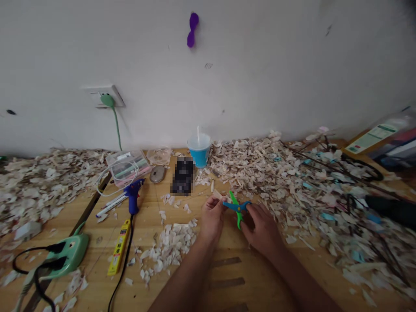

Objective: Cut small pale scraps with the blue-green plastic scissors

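My right hand [262, 226] grips a pair of scissors [238, 207] with blue and green halves, its fingers in the handles. The blades are spread apart and point left, toward my left hand. Pinched in my left hand [212, 213] is a thin, pale strip [222, 194], perhaps paper or dried petal; its exact kind I cannot make out. The strip's end lies close to the blades. Left of my left forearm, a small heap of cut pale pieces [173, 242] lies on the wooden table [227, 242].
Pale scraps [253, 164] are piled along the wall and right side. A blue cup with a straw [199, 154] stands behind my hands. Leftward lie a blue glue gun [132, 197], a yellow box [119, 249], a clear case [128, 167] and a green power strip [71, 255] with cables.
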A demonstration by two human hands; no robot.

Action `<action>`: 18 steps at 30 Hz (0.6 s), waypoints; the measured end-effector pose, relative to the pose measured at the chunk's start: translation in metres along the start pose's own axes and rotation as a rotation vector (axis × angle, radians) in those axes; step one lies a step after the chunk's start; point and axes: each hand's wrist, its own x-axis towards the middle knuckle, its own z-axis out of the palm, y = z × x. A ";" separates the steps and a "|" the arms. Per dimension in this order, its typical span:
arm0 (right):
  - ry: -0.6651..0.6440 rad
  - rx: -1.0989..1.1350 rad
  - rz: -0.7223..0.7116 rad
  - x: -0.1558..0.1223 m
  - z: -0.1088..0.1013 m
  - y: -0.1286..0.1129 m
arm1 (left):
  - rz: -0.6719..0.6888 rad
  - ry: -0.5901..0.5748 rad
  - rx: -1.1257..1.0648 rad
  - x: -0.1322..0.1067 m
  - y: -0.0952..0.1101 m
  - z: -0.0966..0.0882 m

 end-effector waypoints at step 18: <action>-0.046 0.026 0.054 -0.002 0.008 0.008 | 0.073 0.039 0.188 0.007 -0.003 -0.011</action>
